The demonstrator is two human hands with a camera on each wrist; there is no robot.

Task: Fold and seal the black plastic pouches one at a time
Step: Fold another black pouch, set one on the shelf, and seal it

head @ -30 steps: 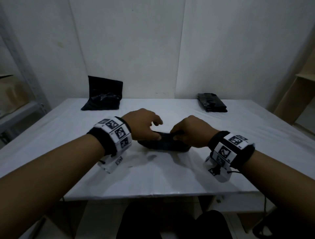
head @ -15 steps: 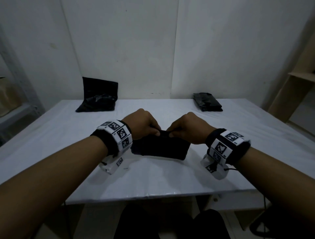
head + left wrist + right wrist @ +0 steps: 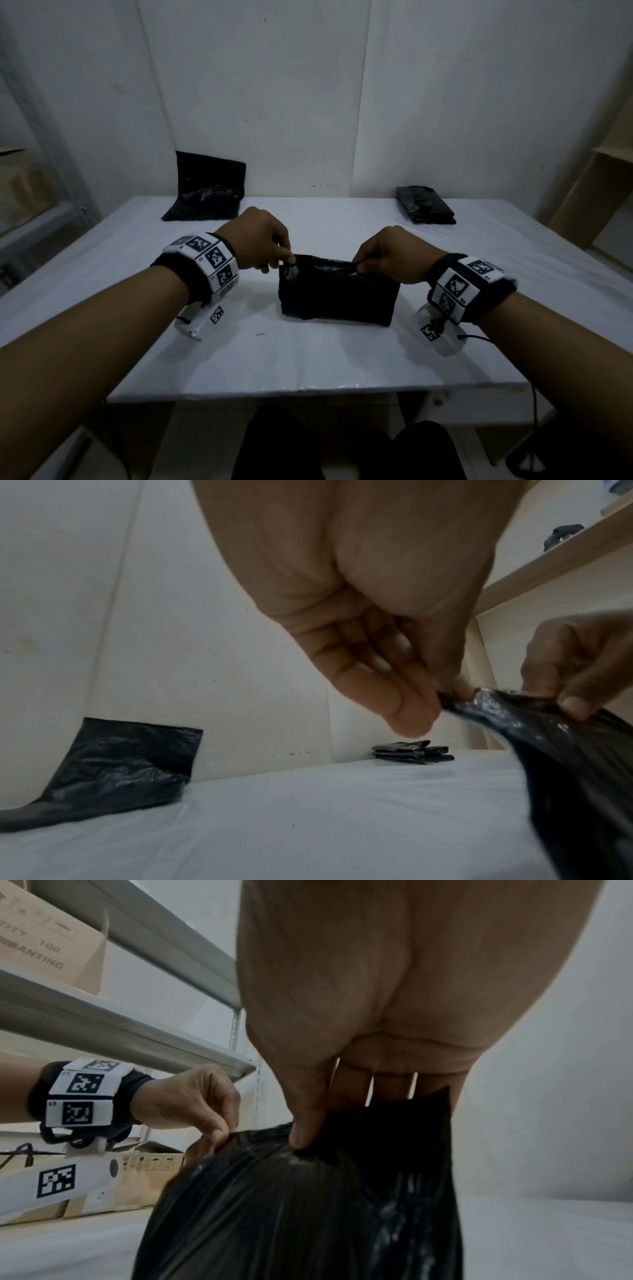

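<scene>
A black plastic pouch [image 3: 337, 296] hangs upright over the middle of the white table [image 3: 308, 363], its lower edge at the tabletop. My left hand [image 3: 274, 253] pinches its top left corner between thumb and fingers. My right hand [image 3: 375, 262] pinches the top right edge. In the left wrist view the left hand [image 3: 424, 704] nips the shiny corner of the pouch [image 3: 565, 764]. In the right wrist view the right hand [image 3: 308, 1131] grips the pouch [image 3: 308, 1218] at its top edge, with the left hand [image 3: 219, 1129] pinching beside it.
An unfolded black pouch [image 3: 207, 197] leans against the wall at the back left of the table. A stack of folded black pouches [image 3: 424, 205] lies at the back right. Metal shelving with cardboard boxes [image 3: 51, 939] stands left; a wooden shelf [image 3: 603, 185] stands right.
Both hands have lifted the pouch from lying flat on the table to hanging upright, and have moved apart along its top edge.
</scene>
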